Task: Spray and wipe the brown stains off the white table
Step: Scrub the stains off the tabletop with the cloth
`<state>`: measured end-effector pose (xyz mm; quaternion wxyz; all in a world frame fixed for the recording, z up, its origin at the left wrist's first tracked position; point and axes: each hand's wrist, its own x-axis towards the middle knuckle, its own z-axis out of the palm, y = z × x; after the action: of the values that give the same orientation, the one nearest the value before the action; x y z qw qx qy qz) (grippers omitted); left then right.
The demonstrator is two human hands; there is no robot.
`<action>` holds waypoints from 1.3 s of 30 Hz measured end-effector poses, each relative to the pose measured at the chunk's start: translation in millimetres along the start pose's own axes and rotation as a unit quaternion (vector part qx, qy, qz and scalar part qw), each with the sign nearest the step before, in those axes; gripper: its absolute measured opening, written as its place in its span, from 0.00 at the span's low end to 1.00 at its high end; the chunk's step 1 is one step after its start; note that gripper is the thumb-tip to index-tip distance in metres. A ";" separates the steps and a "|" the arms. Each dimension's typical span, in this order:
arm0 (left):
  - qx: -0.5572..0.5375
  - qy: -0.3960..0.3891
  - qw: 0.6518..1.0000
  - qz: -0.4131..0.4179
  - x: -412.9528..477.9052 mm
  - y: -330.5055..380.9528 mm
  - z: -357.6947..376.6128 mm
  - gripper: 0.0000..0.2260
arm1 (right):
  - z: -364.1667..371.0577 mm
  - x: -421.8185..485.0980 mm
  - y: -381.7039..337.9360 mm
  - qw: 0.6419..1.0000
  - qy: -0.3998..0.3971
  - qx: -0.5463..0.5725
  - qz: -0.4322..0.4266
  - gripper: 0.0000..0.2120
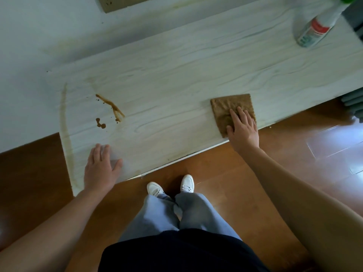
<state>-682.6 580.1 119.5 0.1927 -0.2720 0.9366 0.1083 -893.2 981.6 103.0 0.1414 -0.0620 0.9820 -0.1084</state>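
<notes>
The white wood-grain table (176,79) carries brown stains (111,107) at its left part: a streak and a few drops, with a pale smear arcing along the left end. A brown folded cloth (225,107) lies flat near the front edge on the right. My right hand (242,127) rests palm down on the cloth's near part, fingers spread. My left hand (101,165) lies flat on the bare tabletop below the stains, holding nothing. A white spray bottle (316,30) with a green top stands at the far right.
The table's front edge runs diagonally above a brown wooden floor (235,183). My feet in white shoes (170,186) stand close to that edge. A tan board (121,2) leans at the white wall behind. Grey furniture (353,107) sits at the right end.
</notes>
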 end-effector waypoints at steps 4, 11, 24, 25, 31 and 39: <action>0.004 -0.011 1.000 -0.019 -1.8 7.1 -2.5 0.33 | -6.3 4.2 11.4 1.000 -0.002 0.009 0.009 0.28; 0.017 -0.027 0.999 -0.023 -2.4 8.6 -4.4 0.34 | -0.3 2.2 4.9 0.999 0.012 0.033 0.015 0.27; 0.033 0.006 0.998 0.058 -3.5 -15.9 0.5 0.34 | 33.1 -53.1 -66.5 0.997 0.021 0.064 0.024 0.29; 0.037 0.006 0.997 0.071 -2.8 -20.6 0.7 0.33 | 38.3 -61.8 -77.9 0.997 0.022 0.066 0.026 0.29; 0.060 0.010 0.980 0.192 1.4 -58.9 -2.6 0.31 | 73.9 -114.6 -167.6 0.993 0.025 0.103 0.044 0.29; 0.119 0.000 0.921 0.372 31.6 -117.2 -25.1 0.26 | 122.0 -188.5 -324.5 0.991 0.012 0.132 0.035 0.30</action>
<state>-650.1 460.5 117.3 0.1697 0.1207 0.9762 0.0605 -648.7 672.1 113.4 0.1407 -0.0075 0.9622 -0.2331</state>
